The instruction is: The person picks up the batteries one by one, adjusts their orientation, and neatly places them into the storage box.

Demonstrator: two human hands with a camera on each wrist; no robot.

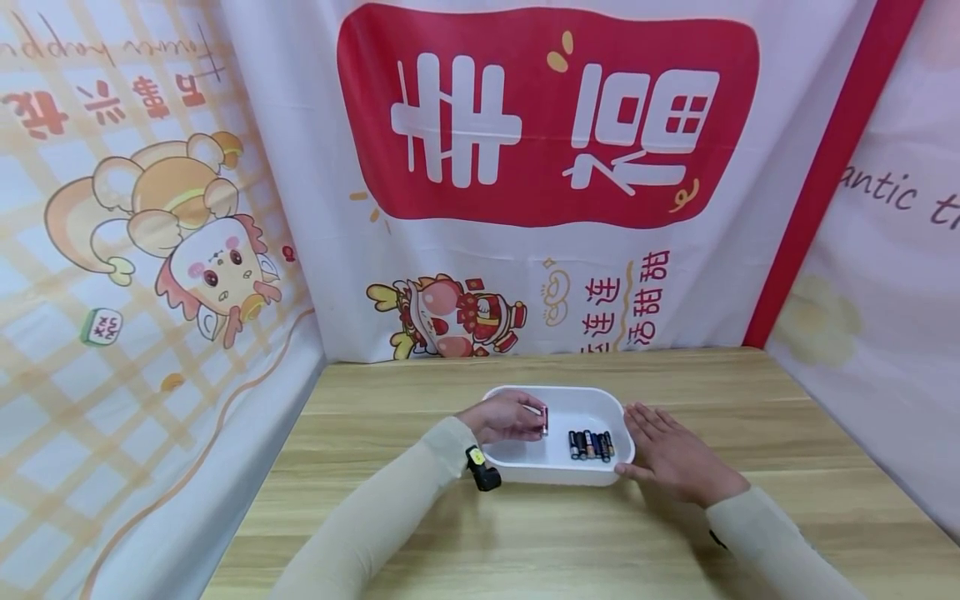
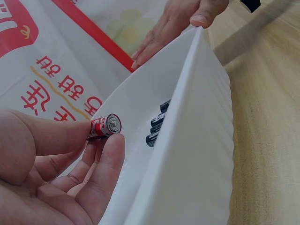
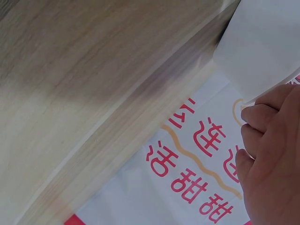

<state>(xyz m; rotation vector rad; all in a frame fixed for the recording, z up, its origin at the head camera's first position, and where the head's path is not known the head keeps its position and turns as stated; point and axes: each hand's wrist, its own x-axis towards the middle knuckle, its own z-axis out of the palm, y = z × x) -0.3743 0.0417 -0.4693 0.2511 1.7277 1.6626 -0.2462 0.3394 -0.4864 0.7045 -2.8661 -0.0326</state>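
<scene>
A white plastic basin (image 1: 555, 475) stands on the wooden table. Over its left part my left hand (image 1: 508, 417) pinches a red battery (image 2: 99, 126) between thumb and fingers; the metal end of the battery faces the left wrist camera. On the basin floor at the right, several dark batteries (image 1: 590, 445) lie side by side in a row. My right hand (image 1: 678, 454) rests against the basin's right rim with its fingers extended, and holds no battery. In the right wrist view that hand (image 3: 274, 150) touches the white wall at the right edge.
The wooden table (image 1: 525, 542) extends around the basin on all sides. Behind it hangs a white cloth (image 1: 315, 192) with red print, and a checked cloth (image 1: 127, 358) hangs at the left. A black wrist device (image 1: 482, 471) sits on my left cuff.
</scene>
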